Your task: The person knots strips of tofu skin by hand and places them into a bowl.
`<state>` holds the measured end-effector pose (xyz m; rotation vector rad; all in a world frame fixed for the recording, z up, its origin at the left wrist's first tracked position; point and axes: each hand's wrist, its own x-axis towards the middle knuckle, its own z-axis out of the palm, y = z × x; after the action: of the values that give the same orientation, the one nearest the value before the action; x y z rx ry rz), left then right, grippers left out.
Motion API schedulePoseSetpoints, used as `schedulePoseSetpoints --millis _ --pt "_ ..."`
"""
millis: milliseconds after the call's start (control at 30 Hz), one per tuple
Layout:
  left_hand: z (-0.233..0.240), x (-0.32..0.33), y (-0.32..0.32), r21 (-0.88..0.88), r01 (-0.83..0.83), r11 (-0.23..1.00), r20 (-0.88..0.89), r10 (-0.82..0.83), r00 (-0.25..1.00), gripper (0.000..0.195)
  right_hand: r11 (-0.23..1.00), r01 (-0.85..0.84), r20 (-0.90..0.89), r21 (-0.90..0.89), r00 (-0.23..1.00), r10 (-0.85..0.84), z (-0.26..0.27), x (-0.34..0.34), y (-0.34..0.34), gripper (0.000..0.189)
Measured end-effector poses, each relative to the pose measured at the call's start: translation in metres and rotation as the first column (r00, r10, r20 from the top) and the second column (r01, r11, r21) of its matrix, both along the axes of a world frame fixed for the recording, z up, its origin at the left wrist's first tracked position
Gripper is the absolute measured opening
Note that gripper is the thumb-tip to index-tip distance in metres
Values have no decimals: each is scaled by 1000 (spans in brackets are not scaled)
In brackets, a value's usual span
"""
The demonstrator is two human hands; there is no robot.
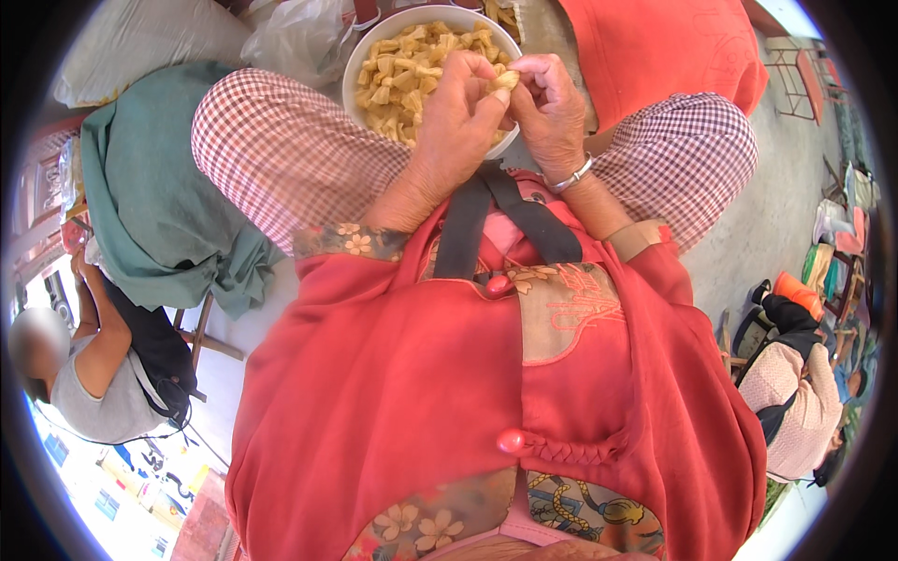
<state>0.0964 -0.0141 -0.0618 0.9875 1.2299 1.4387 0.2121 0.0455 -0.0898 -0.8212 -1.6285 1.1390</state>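
Between my two hands, over the near right side of a round white basin [349, 80], is a small yellowish knotted piece [506, 79]. My left hand [459, 116] pinches it between thumb and fingers. The fingertips of my right hand [554, 116] grip its other side; a silver bangle circles that wrist. Many similar tan knotted pieces [400, 77] fill the basin, which sits between my knees. What they are made of I cannot tell. My hands cover part of the basin's right side.
Left of the basin are a clear plastic bag [298, 42], a pale sack [147, 42] and a green cloth draped over something [168, 175]. A red cloth [666, 56] lies at the upper right. One person [105, 382] sits at the left, another [789, 400] at the right.
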Motion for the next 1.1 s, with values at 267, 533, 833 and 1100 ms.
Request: schedulePoseSetpoints --millis 267,533,833,1100 --pt "-8 -2 5 -15 -70 997 95 71 993 13 944 -239 -102 -227 970 221 3 3 10 18" --pt "-19 -11 4 -67 -163 984 -198 147 969 23 962 -274 282 8 923 261 18 12 18 22" --pt "-20 -17 3 20 -70 997 -588 68 806 30 956 -282 308 79 919 246 20 14 22 16" --pt "-24 -17 0 -57 -9 998 -428 -16 904 35 885 -406 127 -227 889 440 13 21 27 13"
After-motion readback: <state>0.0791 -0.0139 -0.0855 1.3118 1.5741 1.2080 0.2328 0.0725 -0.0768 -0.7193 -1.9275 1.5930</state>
